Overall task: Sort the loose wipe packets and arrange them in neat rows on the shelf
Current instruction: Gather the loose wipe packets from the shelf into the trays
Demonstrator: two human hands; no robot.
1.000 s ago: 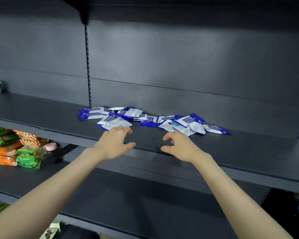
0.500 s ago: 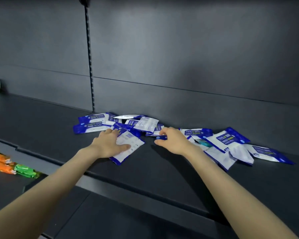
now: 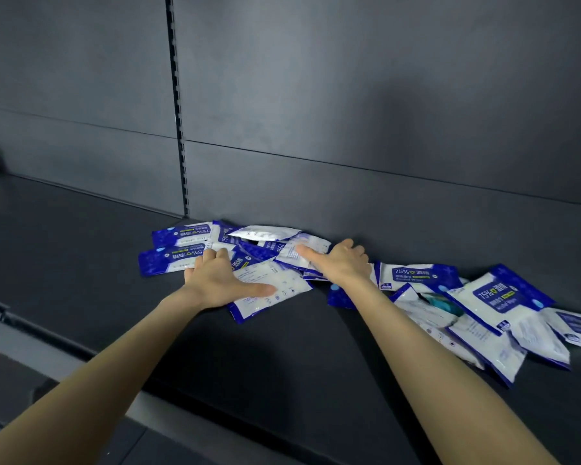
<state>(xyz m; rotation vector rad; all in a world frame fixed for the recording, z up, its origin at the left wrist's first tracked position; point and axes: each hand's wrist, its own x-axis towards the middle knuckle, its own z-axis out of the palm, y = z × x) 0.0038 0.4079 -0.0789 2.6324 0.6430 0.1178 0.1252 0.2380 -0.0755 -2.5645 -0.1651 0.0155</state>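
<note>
Dark grey metal back panel, slotted vertical upright, faint sheen of light

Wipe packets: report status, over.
Left hand flat on packets. Right hand on white packet, grip unclear. Packets jumbled, no rows yet. Nothing blocking.

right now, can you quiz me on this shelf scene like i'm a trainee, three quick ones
1. True or false: the wipe packets lie in neat rows on the shelf.
2. The left hand rests on: A) a white-faced packet, B) bare shelf, C) nothing.
3. Which hand reaches nearer the back panel?
Key: 1 false, they lie heaped on the shelf; 2 A; 3 the right hand.
</note>
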